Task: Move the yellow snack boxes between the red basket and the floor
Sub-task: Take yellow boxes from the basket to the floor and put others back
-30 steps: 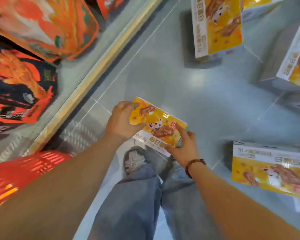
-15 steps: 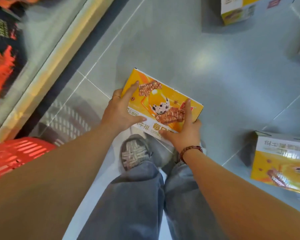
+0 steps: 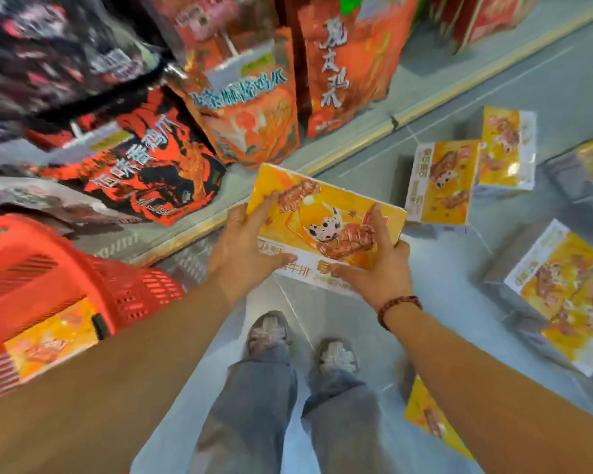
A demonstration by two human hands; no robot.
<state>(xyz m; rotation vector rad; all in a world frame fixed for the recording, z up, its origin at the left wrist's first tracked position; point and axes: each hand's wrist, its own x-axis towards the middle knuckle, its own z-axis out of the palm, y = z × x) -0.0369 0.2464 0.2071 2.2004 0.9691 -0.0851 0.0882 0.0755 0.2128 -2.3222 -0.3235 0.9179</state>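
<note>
1. yellow snack box point(image 3: 326, 220) lifted: 1 s ago low by the floor point(image 3: 442, 285), now raised, level with the shelf edge in the view.
2. Both hands came up with it; left hand point(image 3: 240, 254) now shows fingers spread on the left end, right hand point(image 3: 377, 268) a finger along the printed face.
3. View swung up and left: red basket point(image 3: 48, 268) now shows far more, with a yellow box inside point(image 3: 52, 340).
4. Orange snack bags point(image 3: 247, 107) and more floor boxes point(image 3: 439, 183) came into view.
</note>
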